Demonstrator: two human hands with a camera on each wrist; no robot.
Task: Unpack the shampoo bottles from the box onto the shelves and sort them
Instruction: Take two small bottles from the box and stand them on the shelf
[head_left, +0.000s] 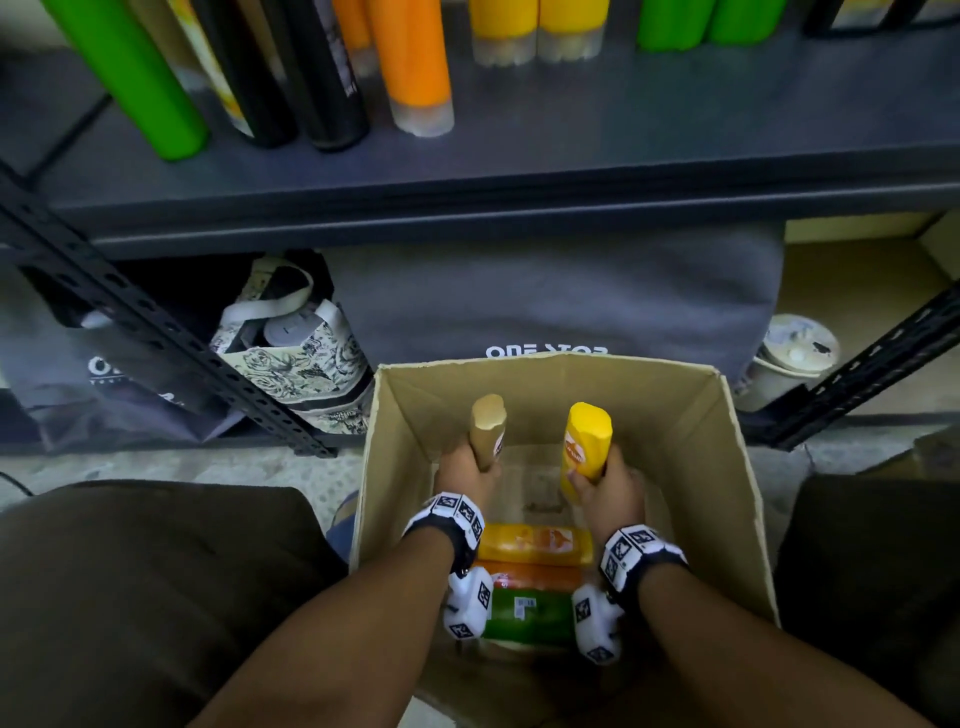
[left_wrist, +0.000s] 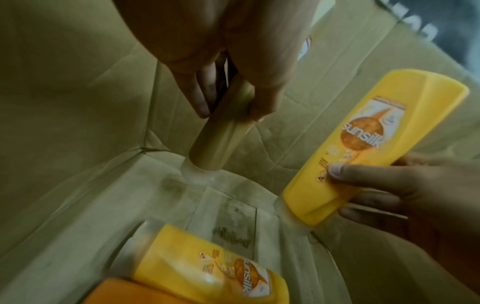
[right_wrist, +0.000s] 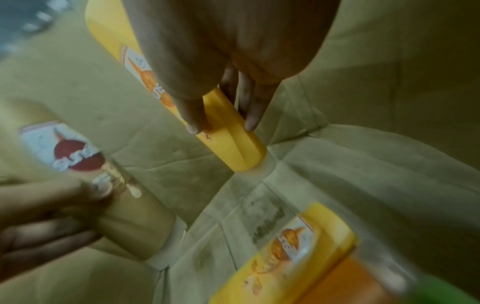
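Hands inside cardboard box (head_left: 727, 467), one upright shampoo bottle in each.
Left hand (head_left: 465, 475) wraps fingers round beige bottle (head_left: 488, 431); right hand (head_left: 608, 488) grips yellow bottle (head_left: 584, 447), thumb on its label. Both bottles stand cap-down, caps at box floor. Behind the wrists, toward the person, lie a second yellow bottle (head_left: 535, 543), an orange bottle (head_left: 530, 574) and a green bottle (head_left: 530, 616), side by side.
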